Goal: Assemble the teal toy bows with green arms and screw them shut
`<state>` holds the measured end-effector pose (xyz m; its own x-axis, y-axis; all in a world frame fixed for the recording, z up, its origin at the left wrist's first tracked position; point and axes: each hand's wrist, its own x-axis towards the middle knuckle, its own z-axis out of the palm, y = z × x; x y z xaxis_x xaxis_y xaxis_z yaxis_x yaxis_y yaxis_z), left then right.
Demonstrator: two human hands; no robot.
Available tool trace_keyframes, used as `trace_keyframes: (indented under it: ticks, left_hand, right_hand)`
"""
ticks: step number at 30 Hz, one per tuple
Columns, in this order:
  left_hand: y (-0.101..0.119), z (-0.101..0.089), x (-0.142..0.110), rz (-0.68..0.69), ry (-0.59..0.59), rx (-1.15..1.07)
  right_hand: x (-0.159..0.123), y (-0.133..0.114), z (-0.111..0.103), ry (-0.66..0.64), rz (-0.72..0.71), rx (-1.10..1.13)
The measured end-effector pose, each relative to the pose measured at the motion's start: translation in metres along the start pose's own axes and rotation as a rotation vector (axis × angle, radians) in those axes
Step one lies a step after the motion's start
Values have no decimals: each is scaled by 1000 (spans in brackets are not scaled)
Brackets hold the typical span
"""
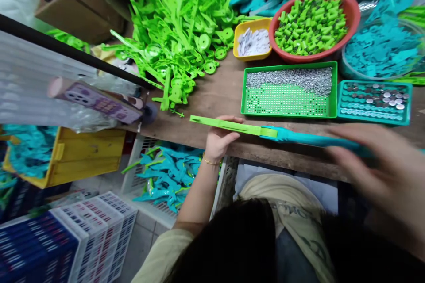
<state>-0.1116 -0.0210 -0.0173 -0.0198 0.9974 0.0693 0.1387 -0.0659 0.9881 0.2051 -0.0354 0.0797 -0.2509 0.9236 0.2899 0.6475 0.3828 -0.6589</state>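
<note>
My left hand (222,139) is closed around the bright green end of a long, narrow plastic piece (242,127). That green length joins a turquoise length (299,136) running to the right, and the whole piece is held nearly level over the table's front edge. At the turquoise end is my right hand (381,163), smeared by motion. Its thumb and fingers lie on either side of the turquoise part, but whether they grip it I cannot tell. Just beyond the piece sits a green perforated tray (285,101) with many small silvery metal parts.
Green plastic parts (186,31) are heaped on the wooden table (215,84). Nearby stand a yellow dish (252,56), a red bowl (299,55) of small green pieces, a clear tub (381,48) and a teal tray (373,117) with metal discs. A white basket (133,163) holds assembled pieces below.
</note>
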Motion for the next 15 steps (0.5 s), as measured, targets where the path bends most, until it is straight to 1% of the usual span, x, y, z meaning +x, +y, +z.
trace_keyframes:
  ticks: [1,2,4,6,8,11,13,15]
  left_hand:
    - [-1,2,1,-10,-10,-38]
    - [-2,3,3,-17,-25,-68]
    - [-4,5,6,-15,-61,-105]
    - [-8,8,9,0,-85,-128]
    - [-12,13,9,13,-81,-142]
    - [-17,19,7,25,-72,-119]
    - [-18,18,6,51,-79,-93]
    - [-16,12,6,84,-136,-91]
  right_hand:
    - [12,-13,25,-85,-157,-60]
    - [23,-24,49,-131,-250,-136]
    - [38,-36,89,-191,-308,-283]
    - [45,-39,112,-207,-306,-395]
    - [44,-39,121,-197,-312,-466]
    - [40,-39,121,-160,-339,-507]
    - [40,-38,118,-151,-345,-494]
    - [43,-38,116,-166,-341,-449]
